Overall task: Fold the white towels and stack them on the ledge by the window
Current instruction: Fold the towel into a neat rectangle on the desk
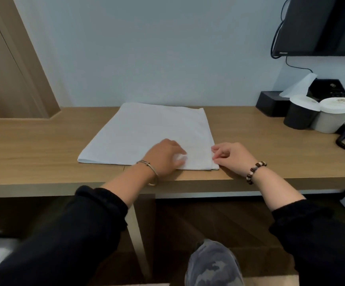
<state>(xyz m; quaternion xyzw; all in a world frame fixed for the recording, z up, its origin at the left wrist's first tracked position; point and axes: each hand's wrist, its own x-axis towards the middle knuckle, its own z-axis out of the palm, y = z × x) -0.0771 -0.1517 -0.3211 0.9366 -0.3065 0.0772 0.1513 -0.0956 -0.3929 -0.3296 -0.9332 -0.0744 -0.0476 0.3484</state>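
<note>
I am pinching the right edge of the white towel (153,129) near its front corner with my right hand (232,155), fingers curled. My left hand (164,156) is pressing flat on the cloth just beside it. The towel is lying folded on the wooden desk (43,145), against a pale wall (146,48). Far right, a tissue box (268,103) is holding a tissue (299,86), beside a lidded black cup (300,118) and white cup (332,120), their contents hidden.
</note>
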